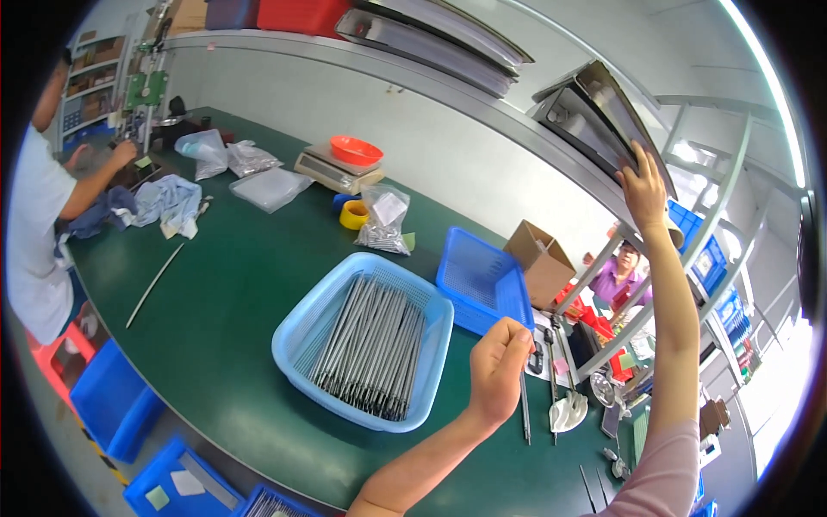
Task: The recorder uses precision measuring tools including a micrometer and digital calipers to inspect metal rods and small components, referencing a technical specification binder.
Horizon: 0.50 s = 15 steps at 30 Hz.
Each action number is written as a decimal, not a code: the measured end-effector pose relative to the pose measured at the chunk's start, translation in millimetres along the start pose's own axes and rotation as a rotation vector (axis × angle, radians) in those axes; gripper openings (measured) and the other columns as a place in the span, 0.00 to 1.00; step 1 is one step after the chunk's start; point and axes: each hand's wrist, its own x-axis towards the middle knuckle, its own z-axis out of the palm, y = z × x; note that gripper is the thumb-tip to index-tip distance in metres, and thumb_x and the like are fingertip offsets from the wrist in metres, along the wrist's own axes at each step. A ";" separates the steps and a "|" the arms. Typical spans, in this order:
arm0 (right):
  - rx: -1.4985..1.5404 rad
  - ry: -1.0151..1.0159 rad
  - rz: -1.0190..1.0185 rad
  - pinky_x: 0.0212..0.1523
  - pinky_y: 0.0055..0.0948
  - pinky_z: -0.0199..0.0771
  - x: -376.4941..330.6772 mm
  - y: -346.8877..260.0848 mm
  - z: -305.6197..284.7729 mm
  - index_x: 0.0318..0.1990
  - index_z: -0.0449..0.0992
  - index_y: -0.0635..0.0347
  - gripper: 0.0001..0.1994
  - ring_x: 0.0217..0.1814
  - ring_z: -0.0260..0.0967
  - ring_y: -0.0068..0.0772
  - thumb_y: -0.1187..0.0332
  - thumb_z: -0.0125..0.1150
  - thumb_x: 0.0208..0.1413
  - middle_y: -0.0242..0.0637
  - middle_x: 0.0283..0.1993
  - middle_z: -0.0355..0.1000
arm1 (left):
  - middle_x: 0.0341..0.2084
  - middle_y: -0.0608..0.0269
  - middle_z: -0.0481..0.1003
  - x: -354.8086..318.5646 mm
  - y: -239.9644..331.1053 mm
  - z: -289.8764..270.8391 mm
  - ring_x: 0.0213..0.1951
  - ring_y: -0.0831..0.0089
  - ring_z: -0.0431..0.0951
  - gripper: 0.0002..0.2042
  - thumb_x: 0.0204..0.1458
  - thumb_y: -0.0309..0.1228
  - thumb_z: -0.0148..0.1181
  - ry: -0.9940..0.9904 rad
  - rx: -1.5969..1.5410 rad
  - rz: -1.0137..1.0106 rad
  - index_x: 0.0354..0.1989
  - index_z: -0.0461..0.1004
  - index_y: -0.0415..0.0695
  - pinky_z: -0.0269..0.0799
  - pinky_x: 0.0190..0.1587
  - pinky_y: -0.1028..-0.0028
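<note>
On the green table [224, 284], a light blue basket [297, 332] holds grey metal rods [370, 345], long axes running from near-left up toward the far right. Just right of it, the left hand [498, 369] is curled shut; whether it grips the thin rod [525, 412] below is hidden. Further right, the right hand [644, 189] reaches up, fingers pressed on a tilted metal tray [594, 116] on the shelf.
</note>
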 end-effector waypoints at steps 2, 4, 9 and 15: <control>0.030 0.043 -0.034 0.43 0.33 0.68 -12.1 7.8 -0.9 0.28 0.72 0.58 0.07 0.52 0.61 0.40 0.66 0.59 0.42 0.35 0.55 0.59 | 0.13 0.72 0.60 -2.3 1.6 0.2 0.15 0.88 0.54 0.09 0.51 0.29 0.43 -0.027 -0.073 -0.074 0.20 0.61 0.43 0.48 0.17 0.86; 0.033 0.051 0.022 0.44 0.31 0.68 -25.1 12.8 -0.9 0.27 0.71 0.60 0.06 0.51 0.62 0.39 0.69 0.59 0.41 0.35 0.54 0.59 | 0.14 0.72 0.60 -3.2 0.7 1.0 0.16 0.88 0.54 0.09 0.51 0.28 0.43 -0.055 -0.083 -0.036 0.20 0.62 0.43 0.49 0.18 0.86; -0.070 -0.014 0.248 0.40 0.32 0.69 -51.3 13.5 9.9 0.27 0.70 0.58 0.04 0.48 0.64 0.42 0.70 0.56 0.44 0.41 0.51 0.61 | 0.12 0.72 0.59 1.5 0.2 -5.8 0.18 0.87 0.55 0.09 0.51 0.26 0.44 -0.102 -0.139 -0.079 0.19 0.62 0.39 0.52 0.19 0.82; -0.037 -0.057 0.357 0.45 0.36 0.64 -55.5 6.6 16.6 0.30 0.66 0.61 0.05 0.52 0.58 0.48 0.72 0.53 0.45 0.46 0.51 0.57 | 0.15 0.73 0.62 7.8 0.8 -9.9 0.18 0.89 0.56 0.08 0.51 0.25 0.44 -0.088 -0.259 -0.154 0.20 0.63 0.41 0.51 0.20 0.86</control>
